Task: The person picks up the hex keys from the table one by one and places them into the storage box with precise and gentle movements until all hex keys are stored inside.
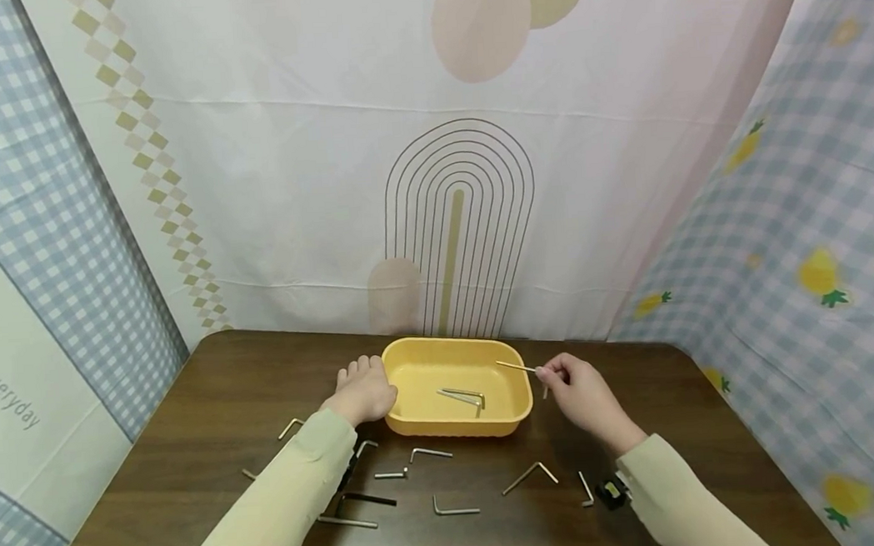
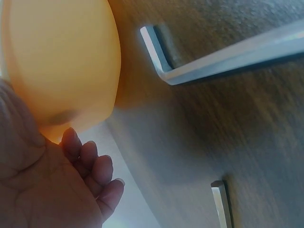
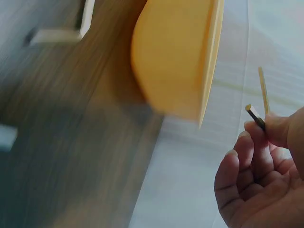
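Observation:
A yellow plastic tub (image 1: 454, 428) stands near the table's far edge, with a brassy and a silvery hex key (image 1: 460, 400) lying on its bottom. My left hand (image 1: 365, 390) grips the tub's left rim; in the left wrist view its fingers (image 2: 102, 170) curl beside the tub wall. At the right rim, my right hand (image 1: 586, 396) pinches a brassy hex key (image 1: 516, 367) between thumb and fingertips. The key's long arm reaches over the tub's right end, and its short arm points down. In the right wrist view both arms of this key (image 3: 264, 90) show above the fingers.
On the brown table (image 1: 528, 535), several loose hex keys lie in front of the tub, among them a black one (image 1: 370, 499), a silvery one (image 1: 457, 510) and a brassy one (image 1: 530, 473). Others lie near the left forearm. Patterned cloth (image 1: 289, 190) hangs behind the table.

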Available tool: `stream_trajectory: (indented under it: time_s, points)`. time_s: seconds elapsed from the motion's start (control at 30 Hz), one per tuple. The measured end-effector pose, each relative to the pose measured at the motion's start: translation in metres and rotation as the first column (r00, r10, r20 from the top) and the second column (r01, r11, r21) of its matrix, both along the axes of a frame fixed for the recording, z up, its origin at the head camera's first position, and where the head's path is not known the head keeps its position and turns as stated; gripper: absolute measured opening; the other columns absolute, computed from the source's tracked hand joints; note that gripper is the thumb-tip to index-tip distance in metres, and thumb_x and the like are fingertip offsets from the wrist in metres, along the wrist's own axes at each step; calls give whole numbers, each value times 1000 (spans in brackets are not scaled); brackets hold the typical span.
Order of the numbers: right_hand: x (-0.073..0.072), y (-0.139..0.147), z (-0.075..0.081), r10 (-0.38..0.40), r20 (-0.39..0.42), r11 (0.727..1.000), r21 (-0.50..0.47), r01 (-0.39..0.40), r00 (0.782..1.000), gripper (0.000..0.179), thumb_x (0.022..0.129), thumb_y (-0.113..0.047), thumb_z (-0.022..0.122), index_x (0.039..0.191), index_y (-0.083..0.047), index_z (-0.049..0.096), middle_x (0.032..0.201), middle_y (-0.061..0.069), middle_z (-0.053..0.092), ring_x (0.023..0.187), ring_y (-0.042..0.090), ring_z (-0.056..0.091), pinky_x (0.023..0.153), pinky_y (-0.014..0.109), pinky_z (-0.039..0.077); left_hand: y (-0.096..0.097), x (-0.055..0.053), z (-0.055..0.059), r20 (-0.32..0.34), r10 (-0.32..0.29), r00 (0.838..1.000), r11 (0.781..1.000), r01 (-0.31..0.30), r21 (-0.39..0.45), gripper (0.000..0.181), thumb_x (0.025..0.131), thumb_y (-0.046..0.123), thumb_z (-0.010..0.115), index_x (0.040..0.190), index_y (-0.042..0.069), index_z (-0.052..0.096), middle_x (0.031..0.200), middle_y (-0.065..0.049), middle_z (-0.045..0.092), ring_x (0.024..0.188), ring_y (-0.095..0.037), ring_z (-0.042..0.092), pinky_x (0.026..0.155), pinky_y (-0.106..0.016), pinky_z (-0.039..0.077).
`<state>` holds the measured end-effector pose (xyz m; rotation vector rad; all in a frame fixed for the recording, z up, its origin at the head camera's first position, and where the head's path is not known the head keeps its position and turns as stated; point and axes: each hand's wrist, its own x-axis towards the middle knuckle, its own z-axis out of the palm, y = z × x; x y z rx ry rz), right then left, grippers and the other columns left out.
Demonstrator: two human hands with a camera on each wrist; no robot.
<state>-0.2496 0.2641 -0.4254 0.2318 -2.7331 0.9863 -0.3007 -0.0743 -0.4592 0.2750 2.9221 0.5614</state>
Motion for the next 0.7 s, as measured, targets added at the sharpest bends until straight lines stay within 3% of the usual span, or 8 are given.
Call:
stream_trajectory:
  time_s: [0.2, 0.47, 0.7]
  points:
    - [-11, -47, 4, 64, 16, 998, -13, -64, 998, 14, 95, -20, 63, 86, -9, 61, 70, 1, 54, 60, 15, 49, 54, 30, 42, -2, -1, -2, 6, 1, 1000, 1000, -1, 10, 44, 93, 26, 50, 124, -4, 44, 107, -15, 42, 104, -34, 38, 93, -48, 26]
    - [-28, -85, -8, 78, 126, 997, 4, -79, 989, 19, 97, -22, 59, 85, -9, 61, 72, 1, 57, 59, 15, 49, 57, 32, 42, -2, -1, -1, 8, 4, 1000, 1000, -4, -3, 45, 94, 28, 50, 126, -3, 43, 108, -14, 42, 104, -33, 38, 94, -47, 26]
    - [-40, -96, -25, 43, 261, 999, -14, -40, 965, 44, 98, -21, 57, 58, -11, 44, 49, -2, 37, 41, 12, 32, 41, 27, 28, -2, 1, 0, 18, 1, 1000, 1000, -1, 2, 44, 94, 27, 49, 126, -3, 43, 108, -14, 42, 104, -33, 38, 93, -47, 27]
